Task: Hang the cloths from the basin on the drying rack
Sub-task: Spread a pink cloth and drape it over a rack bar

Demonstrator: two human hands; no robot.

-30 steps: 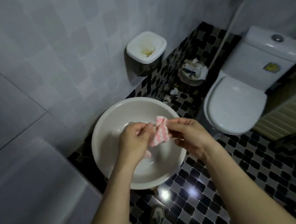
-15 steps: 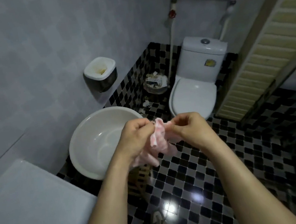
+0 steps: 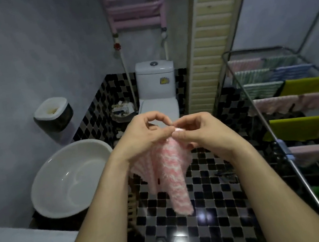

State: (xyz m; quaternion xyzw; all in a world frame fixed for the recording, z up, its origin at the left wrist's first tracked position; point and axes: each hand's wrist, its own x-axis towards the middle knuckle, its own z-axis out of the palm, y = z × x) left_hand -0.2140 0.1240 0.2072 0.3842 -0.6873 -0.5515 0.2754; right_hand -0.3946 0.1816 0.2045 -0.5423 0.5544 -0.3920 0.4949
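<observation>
Both hands, left hand (image 3: pixel 144 135) and right hand (image 3: pixel 199 133), pinch the top edge of a pink-and-white cloth (image 3: pixel 169 167) with closed fingers, holding it above the tiled floor (image 3: pixel 214 205), between the white basin (image 3: pixel 68 180) and the cloth-laden drying rack (image 3: pixel 265 117).

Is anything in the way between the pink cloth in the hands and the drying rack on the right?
Head view: no obstacle. Between the pink cloth, pinched by left hand and right hand, and the drying rack shows only checkered floor.

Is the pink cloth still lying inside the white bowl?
No, both hands, left and right, hold the pink cloth up beside the empty basin.
</observation>
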